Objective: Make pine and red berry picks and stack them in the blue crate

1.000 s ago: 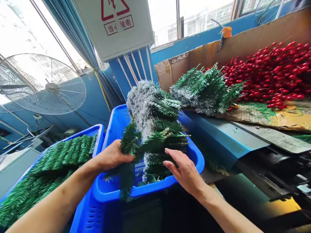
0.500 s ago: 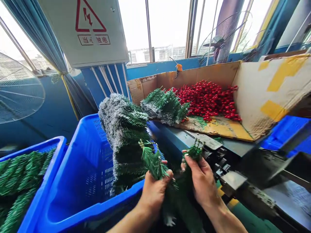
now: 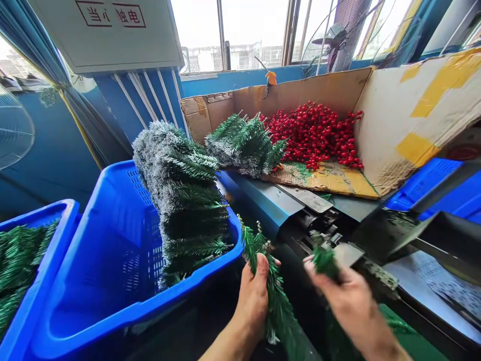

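My left hand point(image 3: 255, 288) is closed around green pine sprigs point(image 3: 280, 301), whose tips stick up above the thumb while the rest hangs below. My right hand point(image 3: 347, 288), blurred by motion, grips another green sprig point(image 3: 323, 260) beside the metal machine point(image 3: 326, 220). A tall pile of frosted pine branches point(image 3: 180, 200) leans in the blue crate point(image 3: 108, 250), left of my left hand. More frosted branches point(image 3: 248, 143) lie at the cardboard box's near left edge. Red berries point(image 3: 313, 133) are heaped inside the cardboard box point(image 3: 398, 115).
A second blue crate point(image 3: 65, 215) at the far left holds green branches point(image 3: 22, 265). Behind are a grey electrical box point(image 3: 112, 45) and a fan point(image 3: 332, 40). At the right stand a metal tray point(image 3: 447, 240) and blue crates point(image 3: 432, 185).
My hands have moved apart, the right one swinging right and down with its sprig. The left hand has turned more upright around its sprigs. The view has shifted down and to the right.
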Action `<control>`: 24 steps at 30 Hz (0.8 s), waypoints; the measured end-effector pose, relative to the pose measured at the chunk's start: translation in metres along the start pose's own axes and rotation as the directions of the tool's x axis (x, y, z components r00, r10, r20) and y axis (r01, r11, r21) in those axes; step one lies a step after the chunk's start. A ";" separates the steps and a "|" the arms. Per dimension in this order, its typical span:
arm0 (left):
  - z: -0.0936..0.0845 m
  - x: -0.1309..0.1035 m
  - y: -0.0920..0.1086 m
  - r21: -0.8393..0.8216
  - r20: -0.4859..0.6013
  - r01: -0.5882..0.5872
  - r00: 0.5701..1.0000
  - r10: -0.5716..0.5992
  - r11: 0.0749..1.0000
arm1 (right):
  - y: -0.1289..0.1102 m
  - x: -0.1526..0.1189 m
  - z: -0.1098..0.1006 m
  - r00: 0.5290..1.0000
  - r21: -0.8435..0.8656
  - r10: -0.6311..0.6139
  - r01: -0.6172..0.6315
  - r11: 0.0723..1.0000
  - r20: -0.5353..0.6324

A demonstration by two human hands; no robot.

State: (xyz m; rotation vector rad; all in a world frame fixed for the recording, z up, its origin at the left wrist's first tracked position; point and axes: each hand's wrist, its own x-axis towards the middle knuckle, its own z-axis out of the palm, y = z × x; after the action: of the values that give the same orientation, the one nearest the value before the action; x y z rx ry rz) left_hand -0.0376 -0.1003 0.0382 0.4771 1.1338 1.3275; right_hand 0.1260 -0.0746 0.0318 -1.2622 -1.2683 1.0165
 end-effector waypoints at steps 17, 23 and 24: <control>0.014 0.015 -0.040 -0.335 -0.101 -0.017 0.995 -0.018 0.942 | 0.037 -0.028 0.043 0.992 -0.288 0.040 -0.003 0.958 0.123; 0.010 0.014 -0.038 -0.316 -0.047 0.021 0.998 -0.037 0.949 | 0.055 -0.031 0.038 0.984 -0.057 0.176 -0.177 0.983 -0.018; 0.008 0.015 -0.039 -0.313 -0.061 0.018 0.997 -0.039 0.950 | 0.059 -0.031 0.036 0.977 -0.001 0.206 -0.206 0.979 -0.051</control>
State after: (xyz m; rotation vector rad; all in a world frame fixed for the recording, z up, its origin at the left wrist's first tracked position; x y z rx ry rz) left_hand -0.0135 -0.0937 0.0043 0.1850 0.9565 1.4746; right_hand 0.0946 -0.0962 -0.0335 -1.4377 -1.1199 1.1200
